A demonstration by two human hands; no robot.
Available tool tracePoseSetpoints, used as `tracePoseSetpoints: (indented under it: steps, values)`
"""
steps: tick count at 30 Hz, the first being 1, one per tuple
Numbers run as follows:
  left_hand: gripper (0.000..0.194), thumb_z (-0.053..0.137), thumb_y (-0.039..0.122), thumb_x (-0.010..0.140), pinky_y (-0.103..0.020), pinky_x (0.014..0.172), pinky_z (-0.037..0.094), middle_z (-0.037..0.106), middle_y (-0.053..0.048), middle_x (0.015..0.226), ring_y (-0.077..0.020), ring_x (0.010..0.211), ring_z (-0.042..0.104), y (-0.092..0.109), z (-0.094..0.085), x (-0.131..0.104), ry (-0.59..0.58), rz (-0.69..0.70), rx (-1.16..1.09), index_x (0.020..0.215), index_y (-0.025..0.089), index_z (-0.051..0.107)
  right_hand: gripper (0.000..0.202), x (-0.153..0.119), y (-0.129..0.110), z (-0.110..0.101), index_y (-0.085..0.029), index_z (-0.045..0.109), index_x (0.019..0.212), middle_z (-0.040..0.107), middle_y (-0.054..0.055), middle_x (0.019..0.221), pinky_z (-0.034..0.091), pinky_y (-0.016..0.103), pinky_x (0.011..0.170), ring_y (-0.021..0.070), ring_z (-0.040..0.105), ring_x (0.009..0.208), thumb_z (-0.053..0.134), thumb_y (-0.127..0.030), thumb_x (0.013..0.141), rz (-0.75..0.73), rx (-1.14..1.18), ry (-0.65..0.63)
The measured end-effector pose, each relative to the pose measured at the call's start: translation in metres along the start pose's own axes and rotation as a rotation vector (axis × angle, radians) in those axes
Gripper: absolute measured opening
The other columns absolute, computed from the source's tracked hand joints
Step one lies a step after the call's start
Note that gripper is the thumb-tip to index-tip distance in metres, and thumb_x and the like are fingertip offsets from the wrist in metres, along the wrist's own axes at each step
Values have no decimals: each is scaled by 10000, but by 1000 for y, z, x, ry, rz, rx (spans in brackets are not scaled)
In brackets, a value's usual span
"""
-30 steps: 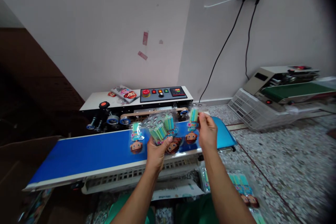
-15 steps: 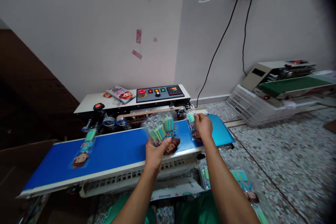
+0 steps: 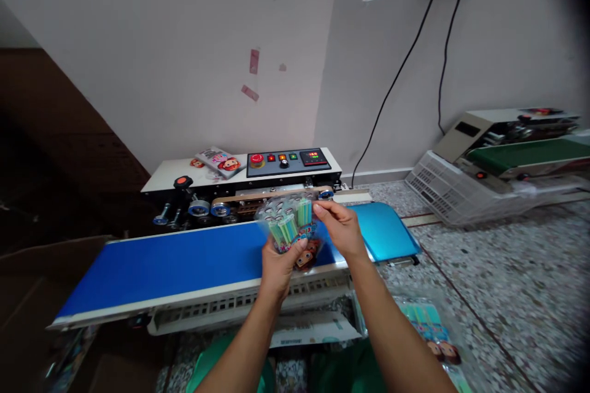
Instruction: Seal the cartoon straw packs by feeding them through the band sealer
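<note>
My left hand is closed around a fanned stack of clear plastic packets. Green and blue striped sticks show inside them, with a cartoon doll head at the lower end. The stack is held above the blue conveyor belt of a sealing machine. At the stack's upper right edge, my right hand pinches a packet between thumb and forefinger. The belt rollers and band run just behind the stack, partly hidden by it.
Packets lie in a clear bag below the right forearm. A white crate and a second machine with a green belt stand to the right. A cardboard box is at the left. Black cords hang along the wall.
My right hand has moved left from a packet at the rollers to the stack in my left hand. The packet at the belt's left part is gone from view. The view has shifted slightly.
</note>
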State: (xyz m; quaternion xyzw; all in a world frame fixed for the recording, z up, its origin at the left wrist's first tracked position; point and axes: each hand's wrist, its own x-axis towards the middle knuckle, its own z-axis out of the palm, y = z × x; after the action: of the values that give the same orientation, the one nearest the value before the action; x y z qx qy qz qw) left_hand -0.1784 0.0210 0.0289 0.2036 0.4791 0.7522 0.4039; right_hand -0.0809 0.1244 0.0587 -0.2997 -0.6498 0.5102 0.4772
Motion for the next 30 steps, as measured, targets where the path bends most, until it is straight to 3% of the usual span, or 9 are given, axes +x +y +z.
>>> tracePoseSetpoints:
  steps: [3,8,15,19,22,26,30]
  values:
    - [584,802,256,599,-363,833,515,720,-86,980,-220,855,677,2,2,-1,27,5,23,1131,141,589,201,-2,2,7,-199,696,852,672,-1,770,451,245,661,134,576,716,622,-377,792,-9,-34,72]
    - [579,796,253,605,-350,863,502,718,-90,991,-221,898,669,5,3,-2,20,29,19,1134,136,591,216,-4,4,9,-190,614,715,586,-39,651,402,213,587,97,500,609,710,-383,706,78,84,116]
    - [540,791,238,619,-362,795,537,735,-58,923,-211,791,694,2,3,1,27,-31,-84,1116,149,600,255,-10,12,16,-190,627,829,606,-5,750,433,251,659,128,528,691,627,-439,775,123,228,148]
    - [521,798,226,610,-321,721,551,739,-46,847,-189,713,698,2,2,3,58,-50,-127,1090,143,611,293,-9,8,5,-187,579,868,573,-4,767,413,236,661,129,500,711,508,-470,847,7,-25,327]
    - [532,806,232,598,-329,671,557,739,-57,806,-204,672,700,3,-2,5,57,-81,-104,1082,131,609,329,0,13,-25,-177,571,894,592,14,793,395,242,659,142,503,713,445,-481,872,-29,-303,439]
    - [544,804,233,604,-355,693,561,738,-83,835,-222,698,706,4,-4,4,20,-73,-81,1093,120,595,306,12,34,-72,-157,600,870,608,45,725,348,264,624,172,513,669,414,-401,884,63,-730,419]
    - [522,787,240,631,-340,663,562,738,-81,814,-219,690,704,3,-2,1,-25,-77,-43,1097,118,584,293,20,50,-85,-140,624,911,640,91,743,307,278,605,197,541,670,394,-321,894,228,-1018,334]
